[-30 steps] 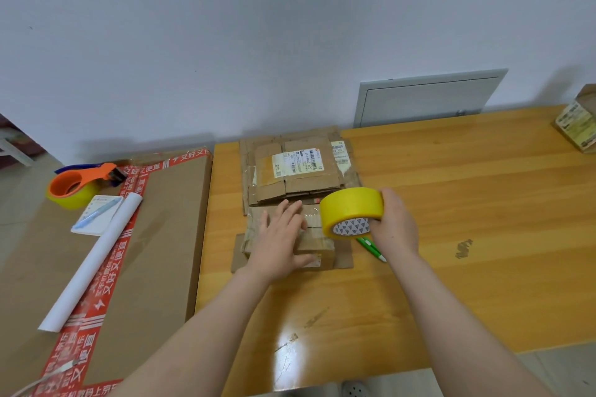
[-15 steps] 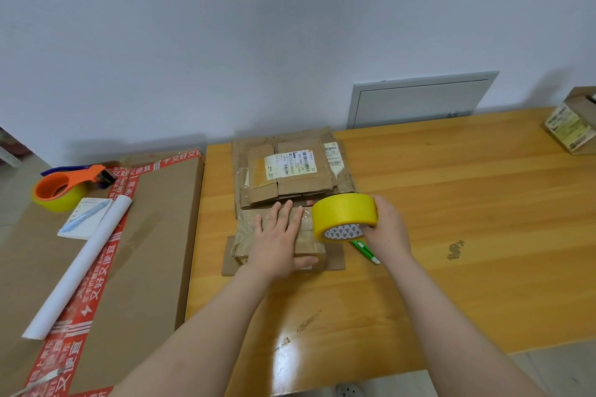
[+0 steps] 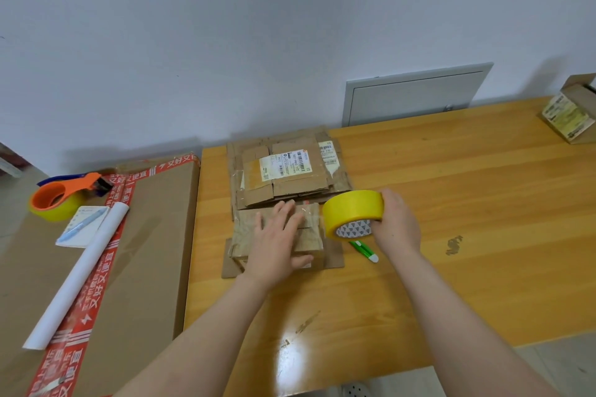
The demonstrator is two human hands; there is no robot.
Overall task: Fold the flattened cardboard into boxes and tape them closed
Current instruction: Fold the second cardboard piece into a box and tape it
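Note:
A small folded cardboard box (image 3: 309, 235) sits on the wooden table (image 3: 451, 219), on a flat piece of cardboard. My left hand (image 3: 277, 242) lies flat on the box top, fingers straight, pressing it down. My right hand (image 3: 395, 224) grips a yellow tape roll (image 3: 353, 214) just right of the box, held on edge above the table. Behind the box lies a stack of flattened cardboard (image 3: 287, 171) with a white shipping label.
A green and white pen (image 3: 364, 250) lies under the roll. A large flat carton (image 3: 129, 251) at left carries an orange tape dispenser (image 3: 61, 196), a notepad with a pen (image 3: 84, 226) and a white paper roll (image 3: 80, 274). Another box (image 3: 571, 113) stands far right.
The view has shifted a little. My left hand slid slightly along the box top and the tape roll stayed beside the box's right end.

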